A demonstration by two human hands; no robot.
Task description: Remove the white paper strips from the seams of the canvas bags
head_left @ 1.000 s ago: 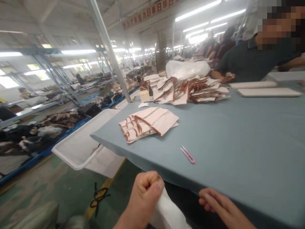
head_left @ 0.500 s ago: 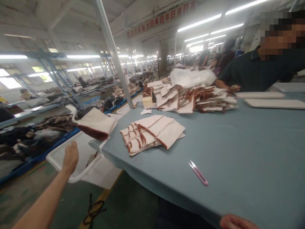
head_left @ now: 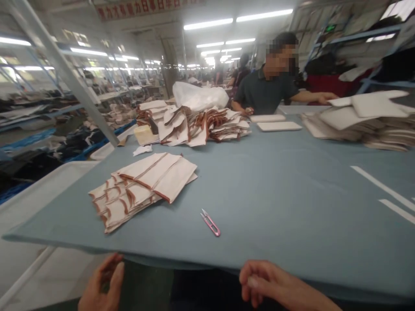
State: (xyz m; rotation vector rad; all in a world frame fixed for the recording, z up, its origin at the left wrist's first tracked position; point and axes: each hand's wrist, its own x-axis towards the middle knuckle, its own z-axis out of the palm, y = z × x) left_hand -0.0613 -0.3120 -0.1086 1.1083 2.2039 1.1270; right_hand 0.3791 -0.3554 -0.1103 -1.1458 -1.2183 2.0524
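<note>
My left hand (head_left: 103, 283) is low at the table's front edge, its curved fingers and thumb apart with nothing between them. My right hand (head_left: 270, 280) is at the front edge too, fingers curled in and thumb against them; no object shows in it. Pink-handled thread snips (head_left: 210, 222) lie on the blue-green table cover (head_left: 275, 207), between and beyond my hands, touched by neither. To their left is a fanned stack of cream fabric pieces with brown edging (head_left: 145, 181).
At the back stand a heap of similar brown-edged pieces (head_left: 194, 127), a clear plastic bag (head_left: 201, 96) and a yellowish block (head_left: 145, 134). A co-worker (head_left: 266, 88) reaches toward a pile of pale panels (head_left: 353, 116). White strips (head_left: 384, 185) lie at right; a white bin (head_left: 19, 207) stands left.
The view has turned right. My left hand has come back from over the white bin to the table's front edge. The brown-edged piece in the air beside it is out of sight.
</note>
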